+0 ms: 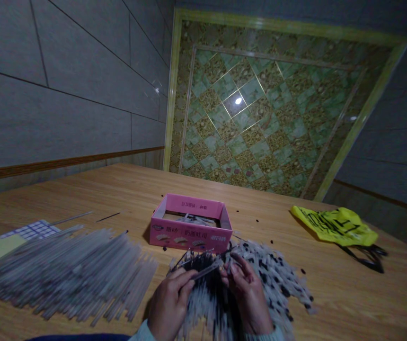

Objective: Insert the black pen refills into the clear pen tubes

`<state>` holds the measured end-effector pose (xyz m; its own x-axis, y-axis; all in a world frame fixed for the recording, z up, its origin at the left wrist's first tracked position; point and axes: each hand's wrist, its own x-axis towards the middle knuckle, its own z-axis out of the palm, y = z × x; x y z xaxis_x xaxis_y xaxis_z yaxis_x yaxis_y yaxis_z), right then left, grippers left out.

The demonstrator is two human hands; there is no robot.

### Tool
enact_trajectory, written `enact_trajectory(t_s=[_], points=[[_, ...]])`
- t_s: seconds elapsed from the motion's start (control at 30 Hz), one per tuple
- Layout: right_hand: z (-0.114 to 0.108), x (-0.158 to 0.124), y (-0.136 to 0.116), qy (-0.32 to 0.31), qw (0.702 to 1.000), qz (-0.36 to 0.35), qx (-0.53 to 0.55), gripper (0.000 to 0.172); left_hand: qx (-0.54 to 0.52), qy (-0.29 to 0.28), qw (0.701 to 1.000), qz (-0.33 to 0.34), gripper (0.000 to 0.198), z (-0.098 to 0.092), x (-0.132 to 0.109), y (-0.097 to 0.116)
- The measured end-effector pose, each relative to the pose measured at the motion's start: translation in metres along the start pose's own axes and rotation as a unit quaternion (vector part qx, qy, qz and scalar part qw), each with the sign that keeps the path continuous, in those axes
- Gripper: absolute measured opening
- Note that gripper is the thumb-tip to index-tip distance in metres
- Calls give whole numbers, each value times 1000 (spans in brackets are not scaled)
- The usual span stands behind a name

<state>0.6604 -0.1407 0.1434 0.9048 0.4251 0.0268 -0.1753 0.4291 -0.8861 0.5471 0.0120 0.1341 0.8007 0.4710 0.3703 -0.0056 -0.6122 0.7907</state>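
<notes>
Our left hand (171, 300) pinches slim, translucent grey plastic sticks (208, 271) pointing towards our curled right hand (246, 291), its grip unclear.

Thin translucent stick (207, 270), slanted, in left hand (172, 294).

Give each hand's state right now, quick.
Left hand: closed, holding thin translucent plastic-looking sticks.
Right hand: curled near the sticks' far end; whether it holds anything cannot be told.
</notes>
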Motion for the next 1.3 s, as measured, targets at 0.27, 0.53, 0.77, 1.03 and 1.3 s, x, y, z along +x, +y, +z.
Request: enact_trajectory(t_s=[0.27,0.53,0.77,1.03,1.3], points=[[6,-2,6,1,997,42,63,36,90,7,995,38,30,1,-2,0],[5,-4,4,11,997,75,32,40,118,40,991,45,28,1,-1,-3],[7,-5,7,-71,996,1,-50,41,75,41,996,26,29,-1,1,-1],[-10,5,7,-23,986,-53,-155,35,91,41,995,30,27,0,0,-2],[-7,2,-4,-64,961,-119,-241,28,105,3,994,31,30,0,0,1]])
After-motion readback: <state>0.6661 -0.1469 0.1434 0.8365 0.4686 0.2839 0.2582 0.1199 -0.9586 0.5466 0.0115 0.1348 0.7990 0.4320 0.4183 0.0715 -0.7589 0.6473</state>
